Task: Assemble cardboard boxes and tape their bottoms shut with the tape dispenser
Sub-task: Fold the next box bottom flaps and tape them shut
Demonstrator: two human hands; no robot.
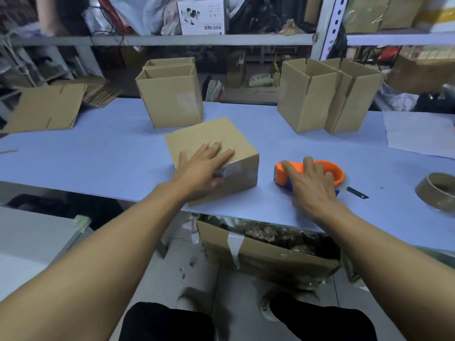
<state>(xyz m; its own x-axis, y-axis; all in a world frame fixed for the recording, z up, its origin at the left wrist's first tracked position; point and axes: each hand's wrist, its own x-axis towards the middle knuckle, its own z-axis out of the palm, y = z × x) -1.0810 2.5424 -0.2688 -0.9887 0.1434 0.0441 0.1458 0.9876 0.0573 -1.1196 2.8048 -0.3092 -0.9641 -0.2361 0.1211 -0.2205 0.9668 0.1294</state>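
Observation:
A closed cardboard box (211,134) lies on the blue table (98,156) in front of me, clear tape running over its near edge. My left hand (202,168) lies flat on its top, fingers straight, pressing by that taped edge. To its right the orange tape dispenser (332,169) sits on the table. My right hand (312,190) covers its handle, fingers curved over the orange body.
One open box (170,99) stands upright behind, two more (305,99) at the back right. Flat cardboard (46,107) lies far left. A brown tape core (435,190), a small dark blade (357,192) and white paper (418,134) lie right. A torn carton (258,257) sits under the table.

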